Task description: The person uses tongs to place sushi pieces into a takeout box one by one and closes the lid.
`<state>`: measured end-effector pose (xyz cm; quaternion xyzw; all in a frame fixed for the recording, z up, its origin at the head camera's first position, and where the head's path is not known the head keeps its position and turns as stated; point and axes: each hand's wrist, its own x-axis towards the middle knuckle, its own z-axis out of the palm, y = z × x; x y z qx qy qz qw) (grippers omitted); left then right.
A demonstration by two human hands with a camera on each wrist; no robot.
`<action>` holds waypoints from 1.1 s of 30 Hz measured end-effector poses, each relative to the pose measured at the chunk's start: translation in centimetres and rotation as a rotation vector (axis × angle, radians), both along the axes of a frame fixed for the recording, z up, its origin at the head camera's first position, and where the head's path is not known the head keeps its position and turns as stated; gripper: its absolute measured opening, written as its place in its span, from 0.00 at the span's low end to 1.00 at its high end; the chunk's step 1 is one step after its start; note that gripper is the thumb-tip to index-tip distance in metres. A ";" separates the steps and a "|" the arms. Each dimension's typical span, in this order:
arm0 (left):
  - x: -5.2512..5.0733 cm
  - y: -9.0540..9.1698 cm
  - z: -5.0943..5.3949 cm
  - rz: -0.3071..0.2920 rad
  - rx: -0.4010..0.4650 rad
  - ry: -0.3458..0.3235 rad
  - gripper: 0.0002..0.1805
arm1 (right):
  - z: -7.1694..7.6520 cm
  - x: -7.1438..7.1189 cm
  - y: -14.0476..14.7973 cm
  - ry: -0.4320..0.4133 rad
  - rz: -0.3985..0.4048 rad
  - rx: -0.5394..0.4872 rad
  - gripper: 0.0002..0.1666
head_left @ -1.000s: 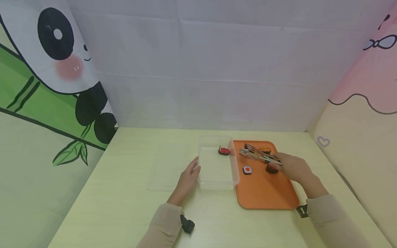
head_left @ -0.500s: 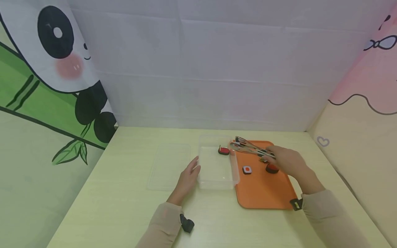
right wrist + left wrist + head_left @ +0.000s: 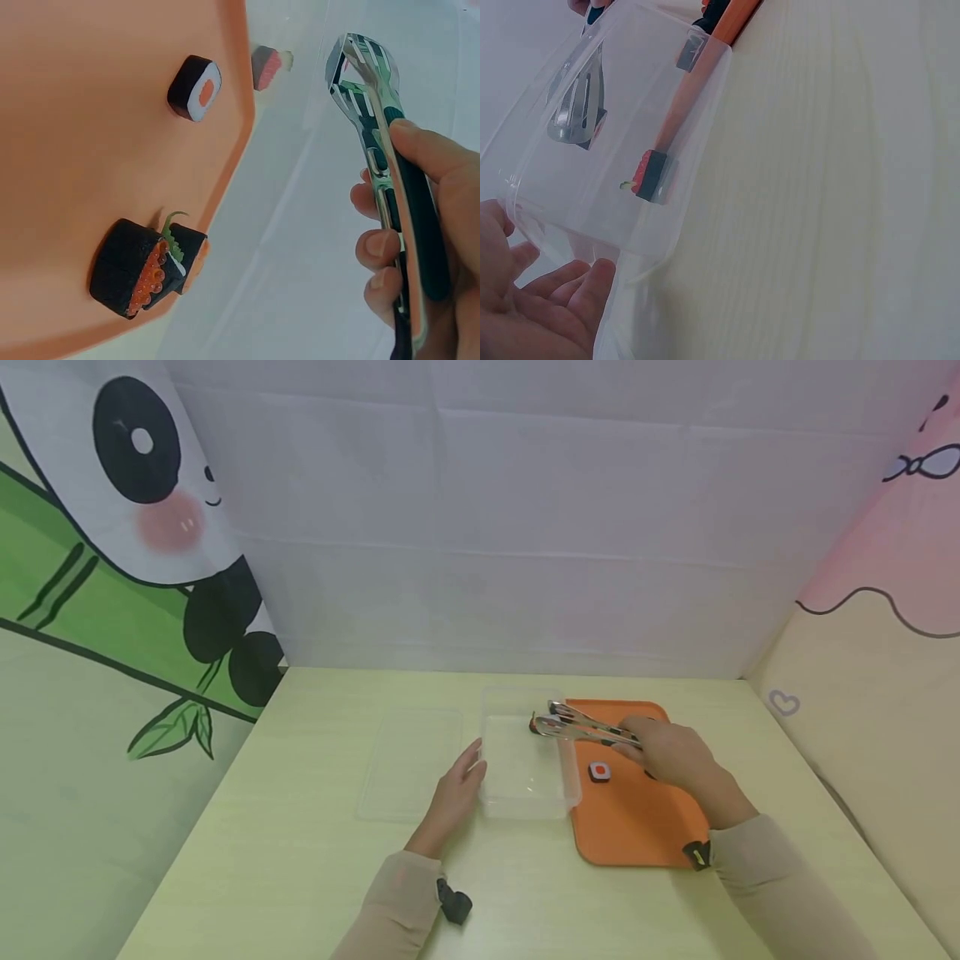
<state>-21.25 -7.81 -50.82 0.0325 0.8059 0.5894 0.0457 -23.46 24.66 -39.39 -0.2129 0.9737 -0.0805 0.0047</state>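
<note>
My right hand [image 3: 671,760] grips metal tongs [image 3: 588,725], whose tips are over the clear box [image 3: 525,810]. Between the tips in the left wrist view is a dark piece [image 3: 594,129], mostly hidden. A red-topped sushi piece [image 3: 651,174] lies in the box. Fingers of my left hand [image 3: 452,793] touch the box's left side, fairly straight. On the orange tray [image 3: 637,827] sits a white roll with an orange centre [image 3: 599,772]. The right wrist view shows a dark roe-topped piece [image 3: 120,262] and another dark piece [image 3: 191,251] beside it.
A clear flat lid [image 3: 408,768] lies on the table left of the box. The tray stands against the box's right side. Behind the table rises a pale cloth wall [image 3: 480,568], with printed walls at both sides.
My right hand has carried the tongs leftward from above the tray to over the box, with their tips now beside the red-topped piece. My left hand and the box have stayed in place.
</note>
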 end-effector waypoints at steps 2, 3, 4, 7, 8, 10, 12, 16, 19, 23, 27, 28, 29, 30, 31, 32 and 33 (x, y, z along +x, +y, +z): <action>0.0 0.0 0.0 0.002 -0.002 -0.003 0.28 | 0.0 0.1 0.0 0.003 0.006 0.001 0.16; 0.0 0.0 0.0 0.004 -0.002 -0.003 0.28 | 0.0 0.1 0.0 0.002 0.010 0.000 0.17; 0.0 0.0 0.1 0.006 -0.002 -0.003 0.27 | 0.1 0.1 0.0 -0.006 0.009 -0.002 0.18; 0.1 0.0 0.2 0.005 0.003 -0.003 0.27 | 0.2 0.1 0.4 -0.034 -0.008 -0.003 0.21; 0.1 0.0 0.2 0.004 0.004 -0.003 0.27 | 0.3 0.1 0.5 -0.042 -0.014 -0.005 0.22; 0.1 0.0 0.3 0.007 0.002 -0.002 0.27 | 0.4 0.2 1.0 -0.053 -0.029 -0.008 0.24; 0.1 -0.1 0.3 0.011 -0.001 -0.002 0.27 | 0.6 0.4 1.6 -0.053 -0.040 -0.009 0.26; 0.2 -0.2 0.2 0.012 -0.002 0.007 0.27 | 0.9 1.1 2.9 -0.045 -0.076 -0.011 0.28; 0.2 -0.3 0.2 0.003 0.001 0.009 0.27 | 0.8 2.1 3.9 -0.041 -0.099 -0.019 0.24; 0.2 -0.4 0.1 -0.008 0.004 0.009 0.28 | 0.0 3.6 5.0 -0.028 -0.096 -0.027 0.18; 0.2 -0.5 0.0 -0.003 0.005 -0.004 0.29 | -1.3 4.8 5.7 -0.006 -0.086 -0.024 0.20; 0.2 -0.5 0.0 -0.002 0.003 -0.009 0.29 | -1.6 5.1 5.8 0.002 -0.081 -0.021 0.20; 0.2 -0.5 0.0 0.001 0.001 -0.014 0.28 | -1.9 5.4 5.9 0.009 -0.075 -0.021 0.20; 0.2 -0.5 0.0 0.001 0.000 -0.014 0.28 | -2.2 5.6 5.9 0.021 -0.069 -0.015 0.20; 0.2 -0.4 0.1 0.006 -0.003 -0.021 0.28 | -2.5 5.8 5.9 0.037 -0.061 -0.011 0.20; 0.3 -0.4 0.1 0.010 -0.004 -0.022 0.28 | -2.8 5.9 5.9 0.051 -0.054 -0.009 0.20; 0.3 -0.4 0.2 0.012 -0.005 -0.024 0.28 | -3.0 6.1 5.9 0.061 -0.051 -0.008 0.19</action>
